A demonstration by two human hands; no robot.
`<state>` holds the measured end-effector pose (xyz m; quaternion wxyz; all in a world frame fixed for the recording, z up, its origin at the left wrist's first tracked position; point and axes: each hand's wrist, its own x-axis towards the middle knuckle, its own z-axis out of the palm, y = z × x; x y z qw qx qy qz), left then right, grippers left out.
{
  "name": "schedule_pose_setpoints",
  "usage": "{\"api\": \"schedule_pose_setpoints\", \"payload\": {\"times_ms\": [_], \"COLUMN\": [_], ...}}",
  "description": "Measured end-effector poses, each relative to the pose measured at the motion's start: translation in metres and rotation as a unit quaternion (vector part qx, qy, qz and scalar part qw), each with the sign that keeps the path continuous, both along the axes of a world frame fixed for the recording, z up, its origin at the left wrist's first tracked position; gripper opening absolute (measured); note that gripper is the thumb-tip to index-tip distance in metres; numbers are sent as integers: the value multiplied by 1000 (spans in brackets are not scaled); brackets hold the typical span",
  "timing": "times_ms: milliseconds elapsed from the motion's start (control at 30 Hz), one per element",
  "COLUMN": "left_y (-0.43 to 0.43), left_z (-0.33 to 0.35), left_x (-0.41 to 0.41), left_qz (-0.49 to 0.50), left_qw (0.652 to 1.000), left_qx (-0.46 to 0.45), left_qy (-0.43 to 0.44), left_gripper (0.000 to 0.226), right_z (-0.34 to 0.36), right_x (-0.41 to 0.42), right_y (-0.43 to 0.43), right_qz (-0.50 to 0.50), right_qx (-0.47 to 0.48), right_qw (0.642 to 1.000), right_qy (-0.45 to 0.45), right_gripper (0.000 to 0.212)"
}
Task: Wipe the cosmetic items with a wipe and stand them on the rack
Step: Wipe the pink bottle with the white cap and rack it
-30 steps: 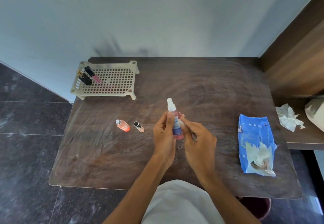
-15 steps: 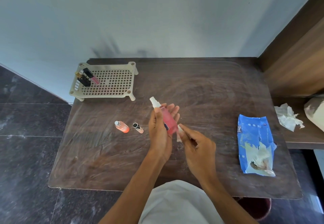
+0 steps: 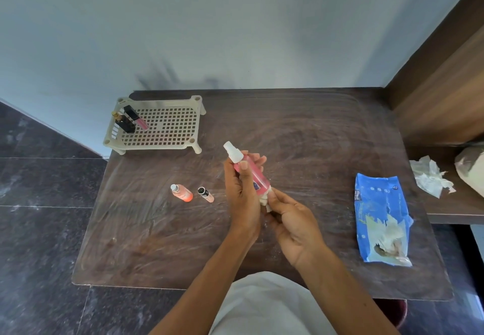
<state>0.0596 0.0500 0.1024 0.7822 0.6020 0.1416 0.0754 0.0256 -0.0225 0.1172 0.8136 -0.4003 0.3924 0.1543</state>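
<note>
While the left hand (image 3: 239, 190) is gripping the pink spray bottle (image 3: 250, 173) above the desk (image 3: 314, 138), the right hand (image 3: 294, 223) is wiping its base.

The left hand is curling thumb and fingers round the bottle's upper body and tilting it, white nozzle up and to the left, probably so that the bottom end is facing the other hand. The right hand is pinching a small wadded wipe (image 3: 264, 200) against that end, fingers bent close around it. The bottle is being held clear of the desk, well apart from the rack (image 3: 170, 130), where two dark items (image 3: 128, 125) are standing at the left end. An orange bottle (image 3: 182, 192) and a small tube (image 3: 206, 194) are lying near the left hand, seemingly waiting their turn. The blue wipe packet (image 3: 379, 203) is lying off to the right.
</note>
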Motion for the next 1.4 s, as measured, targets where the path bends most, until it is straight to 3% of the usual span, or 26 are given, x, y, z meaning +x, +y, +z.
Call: {"api": "schedule_pose_setpoints", "payload": {"times_ms": [100,233,300,367,400,500,633,700,933,1200,1400], "left_y": [-3,4,12,17,19,19,8,6,3,12,14], "left_z": [-3,-6,-8,-6,-6,-2,-1,0,-2,3,4], "left_x": [-5,0,7,10,10,2,-9,-12,-19,-20,-20], "left_qz": [-20,-21,-21,-37,-57,-117,-171,-169,-115,-159,-133], "left_qw": [999,999,998,996,994,986,979,979,987,981,986], "left_qx": [27,19,14,0,-9,-27,1,10,23,73,57], "left_qy": [0,19,49,84,97,114,110,113,109,82,85], "left_gripper": [24,26,29,31,32,32,38,38,39,37,36], "right_z": [-2,-2,3,8,11,20,17,12,6,6,14], "right_x": [11,4,-1,1,4,17,20,20,21,31,18], "right_y": [-5,-9,-12,-15,-16,-15,0,5,5,-7,-4], "right_qz": [-19,45,52,35,36,75,99,109,162,154,151], "right_qx": [-6,6,1,-76,-163,-418,-544,-581,-594,-490,-479], "right_qw": [1000,999,999,993,976,864,757,730,732,821,824], "right_qy": [16,19,-10,-87,-138,-269,-348,-343,-291,-248,-264], "right_gripper": [17,22,24,25,25,20,19,19,21,15,14]}}
